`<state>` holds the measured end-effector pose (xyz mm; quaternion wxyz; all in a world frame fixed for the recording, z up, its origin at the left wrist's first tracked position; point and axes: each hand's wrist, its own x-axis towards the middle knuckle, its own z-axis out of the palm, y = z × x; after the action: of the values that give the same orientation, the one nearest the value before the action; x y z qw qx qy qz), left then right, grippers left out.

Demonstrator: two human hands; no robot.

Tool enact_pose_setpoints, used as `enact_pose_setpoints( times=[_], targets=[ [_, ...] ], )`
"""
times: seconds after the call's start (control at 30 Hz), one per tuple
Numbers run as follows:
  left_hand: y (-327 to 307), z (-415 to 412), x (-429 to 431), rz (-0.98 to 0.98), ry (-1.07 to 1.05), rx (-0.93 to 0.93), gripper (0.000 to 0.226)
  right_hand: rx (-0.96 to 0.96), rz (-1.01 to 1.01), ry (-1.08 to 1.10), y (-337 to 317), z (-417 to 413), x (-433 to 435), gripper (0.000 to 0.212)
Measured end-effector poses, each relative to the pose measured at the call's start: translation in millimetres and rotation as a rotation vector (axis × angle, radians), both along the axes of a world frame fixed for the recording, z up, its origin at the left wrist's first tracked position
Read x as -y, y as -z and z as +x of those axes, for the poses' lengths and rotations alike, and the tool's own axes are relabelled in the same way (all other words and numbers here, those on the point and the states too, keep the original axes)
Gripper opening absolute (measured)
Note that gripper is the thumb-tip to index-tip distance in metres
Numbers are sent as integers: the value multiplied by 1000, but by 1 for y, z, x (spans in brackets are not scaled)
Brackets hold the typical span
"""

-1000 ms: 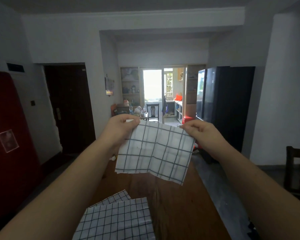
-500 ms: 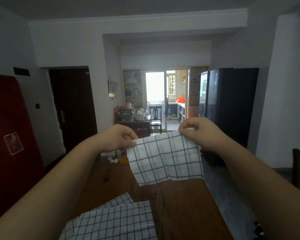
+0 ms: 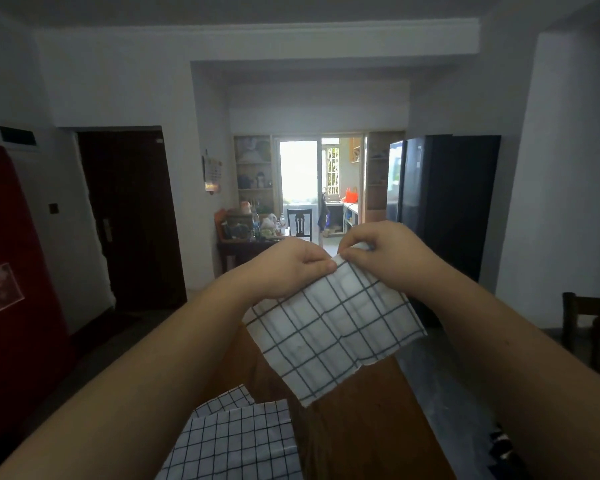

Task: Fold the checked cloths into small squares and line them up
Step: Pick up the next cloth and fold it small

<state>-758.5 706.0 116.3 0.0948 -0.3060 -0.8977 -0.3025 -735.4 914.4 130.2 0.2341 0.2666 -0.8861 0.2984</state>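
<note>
A white cloth with wide dark checks [image 3: 333, 327] hangs in the air above the wooden table [image 3: 368, 427], turned like a diamond. My left hand [image 3: 284, 268] and my right hand [image 3: 385, 251] meet at its top corner and both pinch it there. The cloth's lower edge hangs free over the table. A second cloth with finer checks [image 3: 236, 441] lies flat on the table's near left part, with another checked layer peeking out behind it.
A red cabinet [image 3: 11, 289] stands at the left and a dark fridge [image 3: 444, 216] at the right. A dark chair [image 3: 589, 327] sits at the right edge. Beyond the table's far end stand a cluttered side table [image 3: 246, 237] and an open doorway.
My hands have come together from holding two separate top corners to pinching one shared corner. The cloth has swung from hanging flat to a diamond shape.
</note>
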Motion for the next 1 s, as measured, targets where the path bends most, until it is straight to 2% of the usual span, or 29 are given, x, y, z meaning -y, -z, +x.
enact_pose_setpoints(
  times=[0.13,0.33,0.63,0.8,1.0],
  targets=[
    [7,2,7,-3,-3,20,19,21,-73,14,1,-6,-13,10],
    [26,-1,46,28,-107,61,21,56,-193,28,1,-20,-30,10],
    [29,2,89,108,-154,155,22,61,-204,22,8,-33,-23,11],
    [24,6,87,0,-138,190,19,71,-135,9,11,-29,-9,9],
    [3,9,40,-110,-87,53,28,94,-85,-37,15,-19,14,8]
  ],
)
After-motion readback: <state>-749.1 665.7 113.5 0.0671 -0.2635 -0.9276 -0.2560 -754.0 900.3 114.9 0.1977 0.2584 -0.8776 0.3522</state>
